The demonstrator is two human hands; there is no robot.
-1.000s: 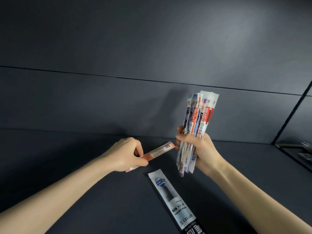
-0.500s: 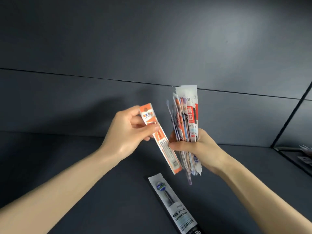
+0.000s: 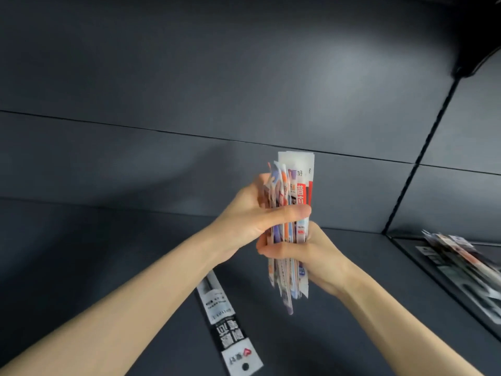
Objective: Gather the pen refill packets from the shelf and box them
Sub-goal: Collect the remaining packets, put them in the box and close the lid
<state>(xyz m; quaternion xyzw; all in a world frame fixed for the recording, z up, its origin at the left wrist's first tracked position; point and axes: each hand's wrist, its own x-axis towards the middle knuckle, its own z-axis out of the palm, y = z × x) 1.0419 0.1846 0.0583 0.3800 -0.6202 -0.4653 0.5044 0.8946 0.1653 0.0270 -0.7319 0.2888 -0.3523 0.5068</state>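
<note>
Dark grey shelf (image 3: 108, 267): my right hand (image 3: 317, 256) grips the upright bundle (image 3: 294, 202); my left hand (image 3: 252, 218), a second ago carrying an orange packet, now presses it in. One black packet (image 3: 225, 321) remains lying below, so gathering looks unfinished; no box visible.

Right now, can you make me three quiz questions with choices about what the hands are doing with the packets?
1. Where is the black-and-white packet?
A. lying on the shelf
B. in the bundle
C. leaning on the wall

2. How many hands grip the bundle of packets?
A. none
B. one
C. two

3. How is the bundle held?
A. flat
B. upright
C. rolled up

Answers: 1 A, it lies flat below the arms. 2 C, the left hand and right hand both clasp it. 3 B, its ends point up and down.
</note>
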